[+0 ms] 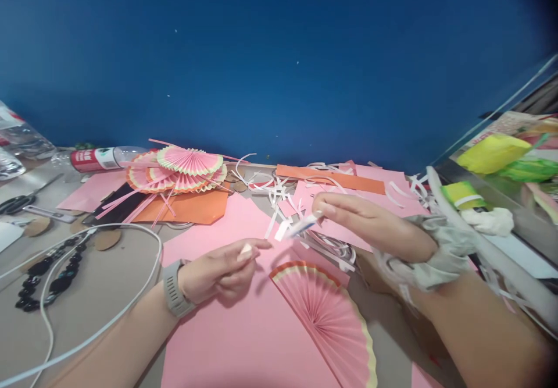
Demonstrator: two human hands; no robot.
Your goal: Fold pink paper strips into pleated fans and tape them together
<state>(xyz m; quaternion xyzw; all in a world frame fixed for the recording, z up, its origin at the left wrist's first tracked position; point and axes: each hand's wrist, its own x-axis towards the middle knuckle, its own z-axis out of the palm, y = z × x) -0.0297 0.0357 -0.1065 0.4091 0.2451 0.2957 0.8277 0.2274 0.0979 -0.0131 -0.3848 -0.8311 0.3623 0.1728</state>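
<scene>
A half-round pleated pink paper fan (320,318), edged in orange and pale yellow, lies on large pink paper sheets (209,347). My right hand (366,219) is above the fan's far side. Its thumb and fingers pinch a thin white-and-blue piece (304,225), blurred, whose kind I cannot make out. To the fan's left, my left hand (226,269) hovers over the pink sheet. Its index finger points right, the other fingers are curled in, and the thumb is pressed against them. Whatever it may hold is hidden.
Finished pleated fans (189,164) are stacked at the back left on orange paper (192,207). White paper strips (279,193) are scattered behind my hands. A white cable (131,301) loops across the left, near a black bead bracelet (61,283), scissors (20,203) and a bottle (100,159).
</scene>
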